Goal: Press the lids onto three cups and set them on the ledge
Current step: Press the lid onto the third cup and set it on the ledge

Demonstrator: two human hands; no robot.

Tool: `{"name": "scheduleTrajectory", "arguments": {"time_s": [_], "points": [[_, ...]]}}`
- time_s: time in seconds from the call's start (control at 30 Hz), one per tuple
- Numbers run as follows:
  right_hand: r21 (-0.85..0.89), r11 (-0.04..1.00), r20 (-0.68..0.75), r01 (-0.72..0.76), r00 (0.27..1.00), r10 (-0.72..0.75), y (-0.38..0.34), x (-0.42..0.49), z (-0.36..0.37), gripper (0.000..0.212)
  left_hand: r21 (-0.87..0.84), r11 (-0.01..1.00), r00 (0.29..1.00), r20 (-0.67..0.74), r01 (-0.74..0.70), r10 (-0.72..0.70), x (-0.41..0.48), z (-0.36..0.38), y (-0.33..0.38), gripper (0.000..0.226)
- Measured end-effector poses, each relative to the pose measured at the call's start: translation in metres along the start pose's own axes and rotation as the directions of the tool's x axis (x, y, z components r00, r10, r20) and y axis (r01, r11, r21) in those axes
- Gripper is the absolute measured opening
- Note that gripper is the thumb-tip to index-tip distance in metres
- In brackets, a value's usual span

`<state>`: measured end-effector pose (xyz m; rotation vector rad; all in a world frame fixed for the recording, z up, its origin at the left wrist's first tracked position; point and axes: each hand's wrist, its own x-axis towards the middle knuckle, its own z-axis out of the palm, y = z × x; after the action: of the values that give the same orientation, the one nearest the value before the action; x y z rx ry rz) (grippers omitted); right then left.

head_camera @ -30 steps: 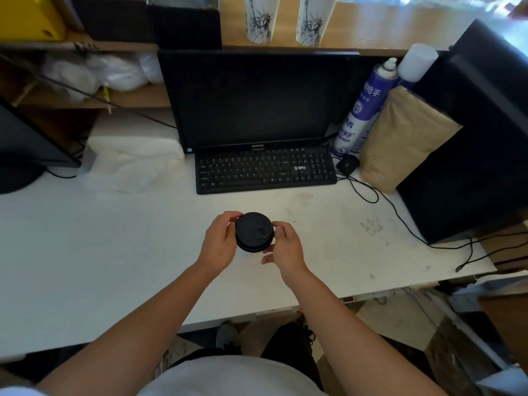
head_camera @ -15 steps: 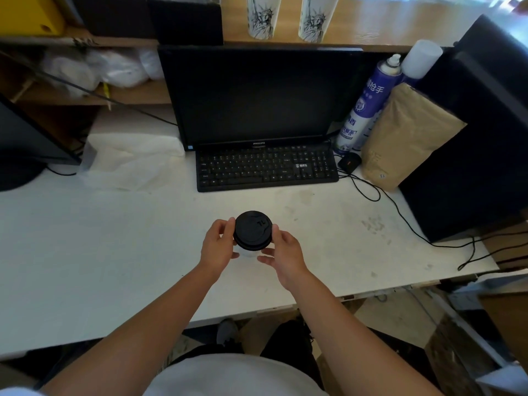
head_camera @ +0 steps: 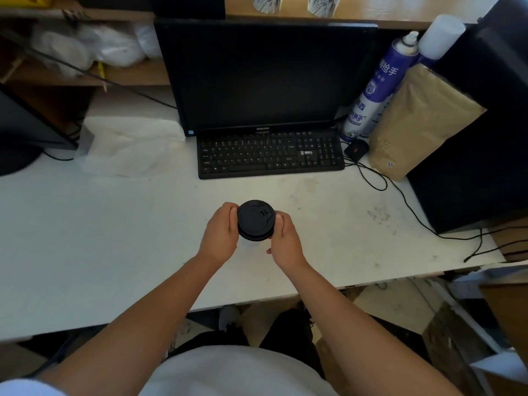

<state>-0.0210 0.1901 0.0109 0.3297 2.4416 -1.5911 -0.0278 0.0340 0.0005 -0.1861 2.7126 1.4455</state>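
The left hand [head_camera: 219, 235] and the right hand [head_camera: 285, 240] form a two-sided grip on a cup capped by a black lid [head_camera: 256, 220]. The left fingers [head_camera: 228, 208] curl against the lid's left rim, and the right fingers [head_camera: 281, 220] press against its right rim, so both hands are closed on the lidded cup. The lid sits level on top. Of the cup [head_camera: 251, 243] only a pale sliver shows beneath the lid, between the two palms; whether its base touches the bench [head_camera: 85, 238] cannot be told.

The cup is over the middle of the bench, nearer the front edge than the back, and well in front of a black keyboard [head_camera: 270, 154]. Behind the keyboard a dark monitor [head_camera: 263, 75] stands at the back edge. Toward the back right corner lie a small black mouse [head_camera: 355, 149], a blue and white spray can [head_camera: 377, 87] and a tan paper bag [head_camera: 420, 121] leaning against a black box [head_camera: 485, 132]. Toward the back left sits crumpled white plastic [head_camera: 128, 144].

Above the monitor runs a wooden ledge [head_camera: 371, 10], where the bottoms of two printed cups [head_camera: 267, 2] [head_camera: 321, 4] show at the top of the view.
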Motion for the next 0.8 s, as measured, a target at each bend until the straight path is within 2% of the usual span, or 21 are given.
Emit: {"name": "scheduleTrajectory", "arguments": {"time_s": [0.1, 0.17, 0.23, 0.3, 0.43, 0.5, 0.57, 0.67, 0.73, 0.8], "points": [[-0.054, 0.998, 0.055, 0.013, 0.998, -0.010, 0.001, 0.003, -0.006, 0.041, -0.074, 0.996, 0.997, 0.066, 0.055, -0.050, 0.003, -0.003, 0.001, 0.031], [-0.014, 0.998, 0.115, -0.067, 0.991, 0.068, -0.003, 0.006, -0.010, 0.042, -0.194, 0.964, 0.981, 0.110, 0.181, -0.162, 0.009, -0.005, 0.004, 0.029], [0.150, 0.968, 0.187, -0.201, 0.967, 0.172, -0.008, 0.005, -0.012, 0.037, -0.336, 0.866, 0.928, 0.169, 0.370, -0.331, 0.014, -0.008, 0.008, 0.030], [0.262, 0.926, 0.240, -0.273, 0.948, 0.211, -0.014, 0.000, -0.013, 0.029, -0.443, 0.736, 0.859, 0.251, 0.512, -0.446, 0.016, -0.012, 0.010, 0.038], [0.252, 0.935, 0.336, -0.251, 0.928, 0.159, -0.021, -0.018, -0.012, 0.022, -0.548, 0.544, 0.762, 0.329, 0.635, -0.558, 0.012, -0.018, 0.010, 0.039], [0.168, 0.977, 0.367, -0.132, 0.928, 0.062, -0.025, -0.023, -0.019, 0.036, -0.591, 0.434, 0.715, 0.400, 0.680, -0.574, 0.009, -0.024, 0.002, 0.037], [0.068, 0.997, 0.375, -0.037, 0.927, 0.009, -0.025, -0.024, -0.026, 0.057, -0.557, 0.354, 0.653, 0.550, 0.751, -0.520, 0.005, -0.033, -0.005, 0.042], [0.005, 1.000, 0.428, 0.009, 0.904, -0.010, -0.026, -0.024, -0.028, 0.080, -0.434, 0.369, 0.562, 0.722, 0.822, -0.404, 0.002, -0.044, -0.011, 0.048], [-0.014, 1.000, 0.452, 0.010, 0.892, -0.002, -0.027, -0.025, -0.024, 0.085, -0.418, 0.346, 0.534, 0.752, 0.840, -0.387, 0.000, -0.043, -0.013, 0.054], [-0.057, 0.998, 0.460, -0.002, 0.887, 0.028, -0.027, -0.025, -0.019, 0.086, -0.450, 0.314, 0.547, 0.725, 0.836, -0.418, -0.001, -0.038, -0.014, 0.058]]}}
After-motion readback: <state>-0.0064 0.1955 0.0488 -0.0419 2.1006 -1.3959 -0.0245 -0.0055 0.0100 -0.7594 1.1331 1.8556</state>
